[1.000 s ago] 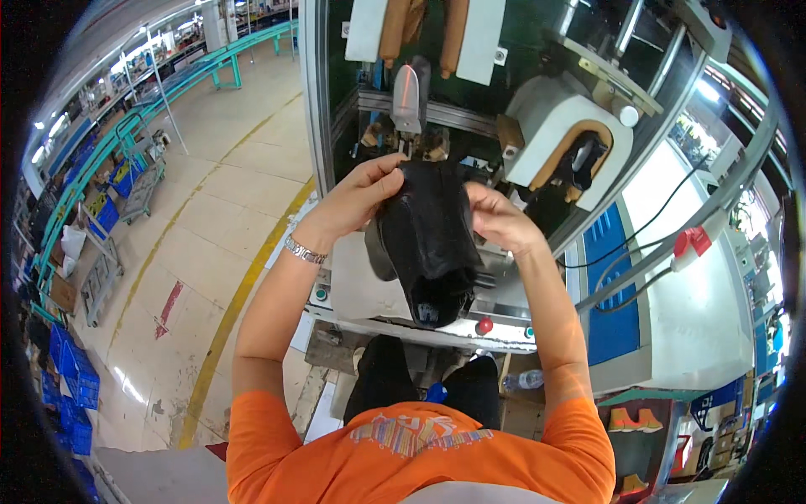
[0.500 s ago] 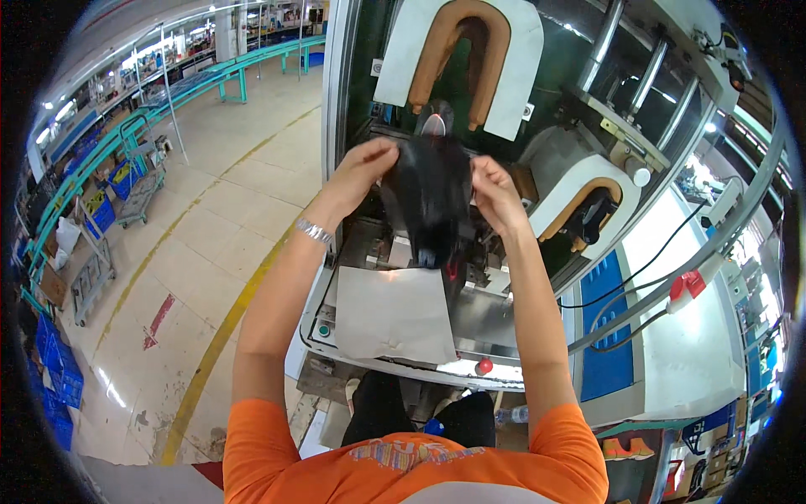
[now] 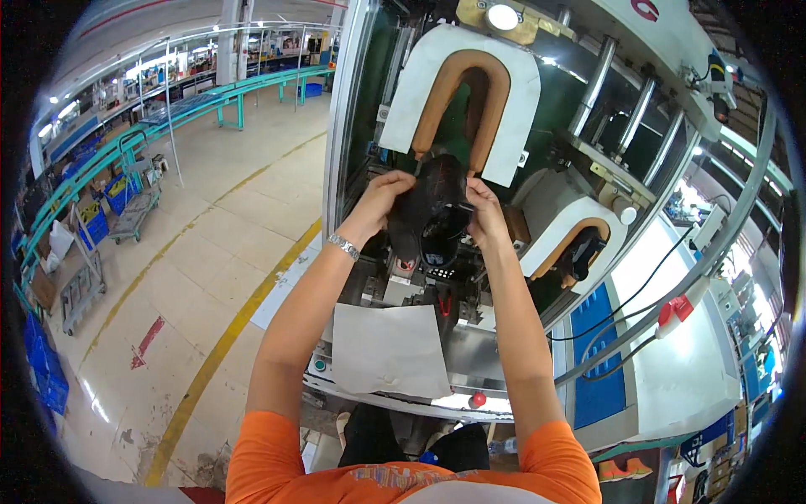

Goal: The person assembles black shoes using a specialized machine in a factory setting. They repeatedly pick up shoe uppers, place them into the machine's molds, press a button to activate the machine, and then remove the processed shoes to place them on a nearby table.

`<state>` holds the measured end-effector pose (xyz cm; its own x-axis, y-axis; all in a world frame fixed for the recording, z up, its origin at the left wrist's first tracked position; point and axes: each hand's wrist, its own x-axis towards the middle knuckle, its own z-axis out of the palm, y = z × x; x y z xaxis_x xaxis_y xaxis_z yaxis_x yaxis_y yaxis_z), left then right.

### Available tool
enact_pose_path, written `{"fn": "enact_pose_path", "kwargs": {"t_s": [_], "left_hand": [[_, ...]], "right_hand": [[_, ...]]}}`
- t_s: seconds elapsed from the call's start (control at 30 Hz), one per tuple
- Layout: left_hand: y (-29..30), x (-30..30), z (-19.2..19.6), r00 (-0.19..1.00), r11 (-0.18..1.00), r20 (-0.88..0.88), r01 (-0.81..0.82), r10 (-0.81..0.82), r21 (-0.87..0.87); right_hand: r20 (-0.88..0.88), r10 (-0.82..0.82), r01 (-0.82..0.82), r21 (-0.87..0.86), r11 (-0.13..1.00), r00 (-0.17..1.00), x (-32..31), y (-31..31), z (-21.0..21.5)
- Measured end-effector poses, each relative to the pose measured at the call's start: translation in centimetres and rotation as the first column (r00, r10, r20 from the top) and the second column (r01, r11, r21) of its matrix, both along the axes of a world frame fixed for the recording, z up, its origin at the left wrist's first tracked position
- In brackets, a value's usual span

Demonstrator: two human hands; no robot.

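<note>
A black shoe upper (image 3: 438, 189) is stretched between my two hands over the machine, its opening facing me. My left hand (image 3: 389, 195) pinches its left edge, fingers curled. On the opposite edge, my right hand (image 3: 487, 208) grips it with thumb and fingers pressed together. Beyond the upper stands a white U-shaped block with a brown padded lining (image 3: 428, 105). Beneath the upper are metal machine parts, partly hidden by it. A light grey sheet (image 3: 388, 349) lies on the machine's front ledge.
A second U-shaped padded block (image 3: 546, 252) at the right has a black shoe part (image 3: 581, 254) inside it. Metal rods (image 3: 598, 84) rise at the upper right. A red button (image 3: 478, 399) sits on the front edge. Cables and a red-and-white plug (image 3: 674, 312) hang at the right.
The view has shifted, so the machine appears lower. Between my hands the upper has turned, and its opening now shows more clearly. Both hands still grip its edges.
</note>
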<state>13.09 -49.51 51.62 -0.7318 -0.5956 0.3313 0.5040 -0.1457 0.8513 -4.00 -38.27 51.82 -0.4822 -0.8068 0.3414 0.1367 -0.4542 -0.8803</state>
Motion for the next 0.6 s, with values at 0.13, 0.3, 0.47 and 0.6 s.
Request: {"fn": "enact_pose_path", "kwargs": {"t_s": [0.13, 0.3, 0.47, 0.6], "left_hand": [[-1.9, -1.1, -0.9, 0.993, 0.997, -0.115, 0.008, 0.001, 0.082], [-5.2, -3.9, -0.5, 0.984, 0.971, -0.109, -0.118, 0.143, 0.209], [-5.3, -6.2, -0.5, 0.985, 0.954, -0.070, -0.136, 0.160, 0.267], [-5.2, -6.4, -0.9, 0.957, 0.935, -0.034, -0.275, 0.290, 0.225]], "right_hand": [[0.047, -0.038, 0.038, -0.012, 0.999, 0.998, 0.1, -0.5, 0.3], [0.075, -0.128, 0.130, -0.031, 0.991, 0.989, -1.5, -3.9, 0.6], [0.149, -0.211, 0.220, -0.048, 0.974, 0.966, -2.6, -4.7, 0.7], [0.126, -0.285, 0.290, -0.026, 0.957, 0.950, -0.1, -4.0, 1.6]]}}
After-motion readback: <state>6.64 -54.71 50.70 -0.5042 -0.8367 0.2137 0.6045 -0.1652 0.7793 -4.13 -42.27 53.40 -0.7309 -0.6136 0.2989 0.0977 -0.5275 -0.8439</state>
